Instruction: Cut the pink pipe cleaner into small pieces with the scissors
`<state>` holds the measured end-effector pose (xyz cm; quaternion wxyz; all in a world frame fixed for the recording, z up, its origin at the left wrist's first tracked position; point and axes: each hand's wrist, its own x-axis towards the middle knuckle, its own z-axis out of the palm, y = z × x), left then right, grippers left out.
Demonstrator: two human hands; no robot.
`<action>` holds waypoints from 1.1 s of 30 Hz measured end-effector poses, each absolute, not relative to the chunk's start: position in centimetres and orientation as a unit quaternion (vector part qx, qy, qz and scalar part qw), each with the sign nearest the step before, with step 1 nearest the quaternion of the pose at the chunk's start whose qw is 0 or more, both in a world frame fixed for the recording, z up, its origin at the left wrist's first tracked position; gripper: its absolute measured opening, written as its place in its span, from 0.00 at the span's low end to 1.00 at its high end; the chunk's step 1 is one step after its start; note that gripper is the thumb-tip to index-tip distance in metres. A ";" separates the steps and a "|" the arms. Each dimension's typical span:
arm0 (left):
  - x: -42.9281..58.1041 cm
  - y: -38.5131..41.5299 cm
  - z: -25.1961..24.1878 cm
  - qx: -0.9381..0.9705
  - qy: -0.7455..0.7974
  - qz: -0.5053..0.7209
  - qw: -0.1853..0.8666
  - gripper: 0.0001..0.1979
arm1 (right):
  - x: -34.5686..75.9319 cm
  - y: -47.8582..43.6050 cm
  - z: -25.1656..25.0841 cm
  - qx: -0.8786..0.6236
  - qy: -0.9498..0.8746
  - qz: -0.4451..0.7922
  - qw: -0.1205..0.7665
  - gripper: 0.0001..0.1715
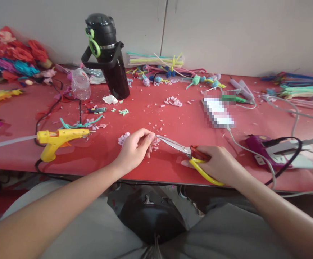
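In my right hand [216, 162] is a pair of scissors [176, 145] with one yellow and one red handle, blades pointing left. Their tips reach the fingertips of my left hand [136, 147]. That hand is pinched closed; what sits between thumb and finger is too small to make out. Beside and behind it lies a pale pink fluffy clump [123, 138] on the red table [145, 169]. Tiny pink clippings [155, 144] are scattered below the blade tips.
A yellow glue gun [62, 138] lies left, its cord hanging over the edge. Behind stand a black bottle [113, 68] and a clear plastic bottle [81, 84]. Pink cut pieces [174, 101], a phone [218, 112] on a cable, and a purple power strip [261, 151] are rightward. Pipe cleaners [156, 60] line the wall.
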<state>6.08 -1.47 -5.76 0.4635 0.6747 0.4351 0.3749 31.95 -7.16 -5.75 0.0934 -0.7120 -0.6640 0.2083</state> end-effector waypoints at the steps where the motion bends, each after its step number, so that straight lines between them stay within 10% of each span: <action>1: 6.1 -1.5 -5.8 0.674 0.436 0.375 0.464 0.12 | 32.0 -7.1 -5.8 -0.714 -0.663 0.207 0.091 0.39; 33: 6.1 -1.2 -6.6 0.680 0.442 0.360 0.462 0.19 | 31.7 -7.1 -5.9 -0.723 -0.656 0.198 0.093 0.39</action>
